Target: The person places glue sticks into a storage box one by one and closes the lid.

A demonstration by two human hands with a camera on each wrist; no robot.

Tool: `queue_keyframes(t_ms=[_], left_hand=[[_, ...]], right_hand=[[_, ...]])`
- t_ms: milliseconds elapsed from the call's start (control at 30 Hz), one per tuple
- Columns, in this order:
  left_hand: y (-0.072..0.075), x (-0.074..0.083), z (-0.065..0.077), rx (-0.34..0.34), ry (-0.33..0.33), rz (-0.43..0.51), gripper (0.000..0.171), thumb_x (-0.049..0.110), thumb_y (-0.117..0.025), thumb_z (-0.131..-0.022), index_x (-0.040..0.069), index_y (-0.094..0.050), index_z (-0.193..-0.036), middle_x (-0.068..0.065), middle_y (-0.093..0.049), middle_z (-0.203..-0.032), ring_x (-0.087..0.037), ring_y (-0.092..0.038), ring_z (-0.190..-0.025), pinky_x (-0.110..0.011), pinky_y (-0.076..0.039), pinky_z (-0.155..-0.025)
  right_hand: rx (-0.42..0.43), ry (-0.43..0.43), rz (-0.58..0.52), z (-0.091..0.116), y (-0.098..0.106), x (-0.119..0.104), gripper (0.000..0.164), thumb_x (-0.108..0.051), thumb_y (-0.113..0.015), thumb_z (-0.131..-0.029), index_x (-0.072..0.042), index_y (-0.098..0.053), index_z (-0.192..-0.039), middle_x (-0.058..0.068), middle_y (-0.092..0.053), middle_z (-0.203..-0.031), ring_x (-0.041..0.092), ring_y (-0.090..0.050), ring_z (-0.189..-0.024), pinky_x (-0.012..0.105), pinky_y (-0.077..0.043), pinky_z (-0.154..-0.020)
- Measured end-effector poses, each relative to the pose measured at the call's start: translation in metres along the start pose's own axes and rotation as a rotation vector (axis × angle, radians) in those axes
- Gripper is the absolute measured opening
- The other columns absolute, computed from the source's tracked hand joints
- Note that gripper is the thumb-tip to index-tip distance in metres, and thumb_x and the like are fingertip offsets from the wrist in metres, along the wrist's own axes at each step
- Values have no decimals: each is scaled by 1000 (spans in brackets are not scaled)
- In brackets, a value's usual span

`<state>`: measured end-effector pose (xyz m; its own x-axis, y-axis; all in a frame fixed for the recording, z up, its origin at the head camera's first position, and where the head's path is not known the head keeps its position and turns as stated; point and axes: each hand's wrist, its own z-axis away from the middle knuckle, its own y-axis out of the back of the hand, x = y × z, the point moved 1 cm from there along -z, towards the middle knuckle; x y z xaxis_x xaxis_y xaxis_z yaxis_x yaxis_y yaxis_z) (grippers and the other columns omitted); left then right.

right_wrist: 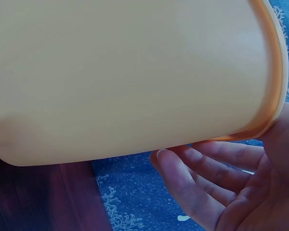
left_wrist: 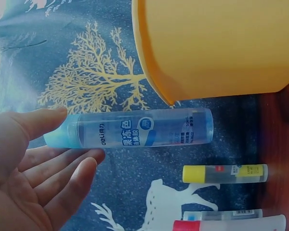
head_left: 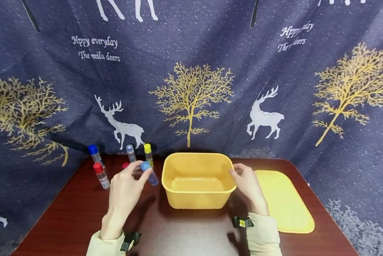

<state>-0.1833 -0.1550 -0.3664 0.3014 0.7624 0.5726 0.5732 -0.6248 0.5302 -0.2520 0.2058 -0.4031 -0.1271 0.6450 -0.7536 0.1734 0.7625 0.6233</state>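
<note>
My left hand (head_left: 124,192) pinches a liquid glue bottle (left_wrist: 149,130) by its light blue cap, thumb on one side and fingertips on the other. In the head view the bottle tilts, its base toward the left side of a yellow plastic box (head_left: 196,201). My right hand (head_left: 249,185) grips that box at its right rim, with the thumb over the edge. The right wrist view has the box's outer wall (right_wrist: 135,86) filling most of it, with several fingers beside the wall near the rim.
Left of the box stand more glue bottles: blue-capped (head_left: 96,155), red-capped (head_left: 101,176), clear-capped (head_left: 131,154) and yellow-capped (head_left: 148,154). Another red cap (head_left: 125,165) is mostly hidden by my left hand. A yellow lid (head_left: 285,202) lies flat at the right. A patterned cloth (head_left: 191,42) hangs behind the table.
</note>
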Motion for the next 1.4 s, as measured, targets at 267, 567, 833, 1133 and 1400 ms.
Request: queue_keyframes(t_ms=[267, 567, 833, 1133, 1400], left_hand=[[8, 5, -6, 30, -43, 6, 28, 25, -79, -84, 9, -70, -106, -4, -73, -80, -18, -67, -66, -40, -50, -59], [18, 16, -31, 27, -111, -3, 26, 26, -77, -85, 8, -71, -104, -5, -73, -82, -21, -69, -72, -44, -49, -64], [12, 27, -52, -93, -180, -31, 36, 32, -75, -87, 6, -69, -111, -7, -73, -88, -22, -69, -74, -46, -51, -66], [-4, 51, -65, -238, -207, 46, 35, 31, -76, -87, 9, -68, -113, -2, -73, -92, -18, -71, -81, -41, -55, -71], [-26, 64, -75, -383, -245, 98, 31, 29, -72, -90, 10, -67, -114, 1, -72, -95, -14, -68, -83, -37, -53, -72]], right_hand=[[0, 8, -16, -1, -4, -1, 27, -18, -62, -96, 1, -67, -114, 14, -72, -97, 28, -68, -88, 48, -51, -83], [5, 3, -9, -1, -4, 3, 27, -19, -62, -96, 1, -67, -114, 14, -72, -96, 27, -68, -87, 48, -51, -83], [12, 1, -7, -1, -3, 3, 26, -18, -63, -96, 1, -67, -113, 13, -72, -95, 27, -68, -87, 47, -51, -83], [10, -13, -21, -1, -3, 3, 27, -19, -63, -96, 1, -67, -113, 14, -72, -96, 26, -68, -85, 46, -52, -81], [10, -4, -24, 0, -3, 2, 27, -19, -62, -96, 1, -67, -113, 13, -72, -93, 26, -68, -85, 46, -52, -81]])
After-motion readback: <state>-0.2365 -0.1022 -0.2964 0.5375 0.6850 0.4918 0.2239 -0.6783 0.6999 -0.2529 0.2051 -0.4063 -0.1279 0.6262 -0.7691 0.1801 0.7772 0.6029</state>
